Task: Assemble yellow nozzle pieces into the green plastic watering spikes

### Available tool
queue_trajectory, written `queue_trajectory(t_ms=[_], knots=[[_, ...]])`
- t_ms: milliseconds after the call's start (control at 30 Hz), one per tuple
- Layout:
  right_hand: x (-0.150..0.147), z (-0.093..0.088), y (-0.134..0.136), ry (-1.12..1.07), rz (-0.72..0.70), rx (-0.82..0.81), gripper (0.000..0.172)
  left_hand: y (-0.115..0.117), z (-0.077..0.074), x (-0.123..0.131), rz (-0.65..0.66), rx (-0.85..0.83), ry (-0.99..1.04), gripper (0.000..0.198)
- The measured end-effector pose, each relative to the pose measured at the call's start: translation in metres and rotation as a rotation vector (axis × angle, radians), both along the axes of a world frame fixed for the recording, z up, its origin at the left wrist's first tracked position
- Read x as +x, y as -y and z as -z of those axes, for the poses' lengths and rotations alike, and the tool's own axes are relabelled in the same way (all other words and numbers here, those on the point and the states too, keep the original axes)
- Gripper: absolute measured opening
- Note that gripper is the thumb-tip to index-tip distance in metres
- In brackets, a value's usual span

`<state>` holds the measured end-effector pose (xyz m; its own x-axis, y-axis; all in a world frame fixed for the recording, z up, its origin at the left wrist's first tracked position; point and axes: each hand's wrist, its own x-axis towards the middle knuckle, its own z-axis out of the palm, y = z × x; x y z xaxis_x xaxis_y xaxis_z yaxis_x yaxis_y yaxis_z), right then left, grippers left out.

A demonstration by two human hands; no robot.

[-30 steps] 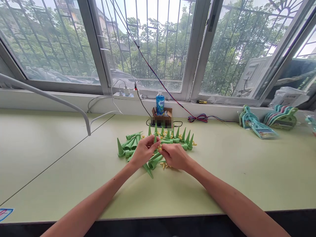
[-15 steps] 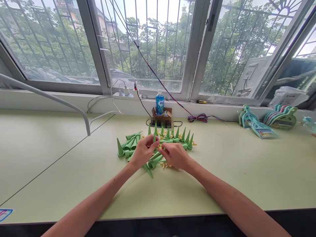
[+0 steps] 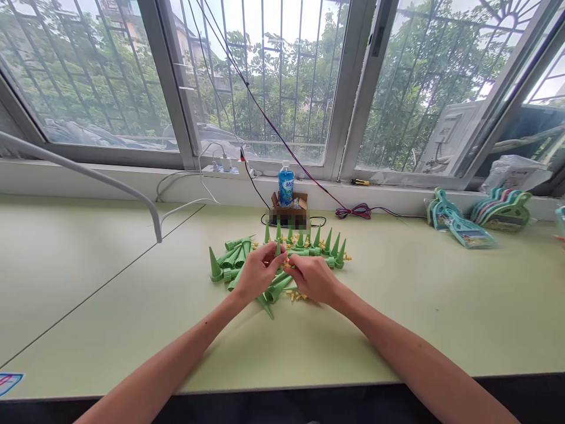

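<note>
Upright between the fingers of my left hand (image 3: 256, 270) is a green plastic watering spike (image 3: 278, 248), its tip pointing up. My right hand (image 3: 314, 278) pinches a small yellow valve (image 3: 286, 266) close against the spike's lower end; the fingers hide the exact contact. Behind and to the right, several green spikes (image 3: 339, 255) stand in a curved row with yellow valves at their bases. Loose green spikes (image 3: 239, 254) lie piled beside my left hand. A little heap of yellow valves (image 3: 296, 296) lies just below my right hand.
A small cardboard box (image 3: 301, 203) with a blue-liquid bottle (image 3: 286, 187) stands behind the spikes. Coiled cable (image 3: 356, 211) lies near the sill. Packaged plastic items (image 3: 470, 228) are at the right. A grey curved tube (image 3: 132, 191) hangs over the left of the table (image 3: 419, 294).
My hands have shifted very slightly to the right together, with the spike and the valve still between them. The other spikes have stayed in place.
</note>
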<state>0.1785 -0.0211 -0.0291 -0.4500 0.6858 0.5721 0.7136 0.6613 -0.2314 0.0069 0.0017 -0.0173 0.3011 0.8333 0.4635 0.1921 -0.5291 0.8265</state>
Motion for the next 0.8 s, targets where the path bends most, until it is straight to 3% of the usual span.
queue_trajectory(t_ms=[800], knots=[[0.0022, 0.0022, -0.0019, 0.031, 0.01, -0.007, 0.024, 0.0026, 0.0012, -0.0009, -0.023, 0.055, -0.084, 0.016]])
